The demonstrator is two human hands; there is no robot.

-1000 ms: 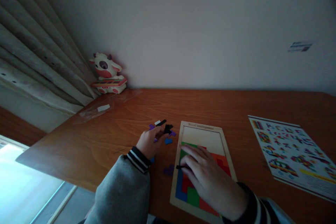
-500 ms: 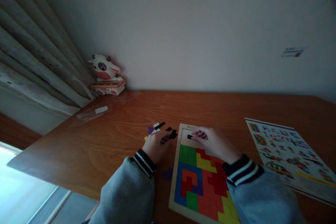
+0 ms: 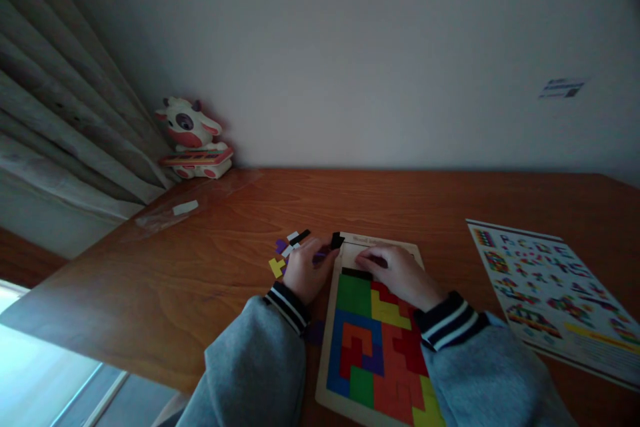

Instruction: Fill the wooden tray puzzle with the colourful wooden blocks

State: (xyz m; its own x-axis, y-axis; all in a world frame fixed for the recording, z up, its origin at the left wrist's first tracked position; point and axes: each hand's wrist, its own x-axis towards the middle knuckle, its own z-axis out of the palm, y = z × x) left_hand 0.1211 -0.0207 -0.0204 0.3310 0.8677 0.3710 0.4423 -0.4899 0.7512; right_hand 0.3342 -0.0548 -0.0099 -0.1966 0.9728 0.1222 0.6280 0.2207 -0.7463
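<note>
A wooden puzzle tray lies on the table, filled with coloured block pieces over its lower part. Its top strip is bare wood. My left hand is closed on a black puzzle piece held up by the tray's top left corner. Over the upper tray, my right hand has bent fingers with a gap between thumb and index. Just below its fingertips, a black bar piece lies along the upper edge of the green piece. Whether the right fingers touch that bar is unclear.
Loose pieces lie left of the tray, among them a yellow one and a purple one. A printed pattern sheet is at the right. A cow toy and clear plastic wrap occupy the back left.
The black bar, earlier between my right fingers, now lies in the tray above the green piece. My left hand has lifted its black piece slightly, toward the tray's top corner.
</note>
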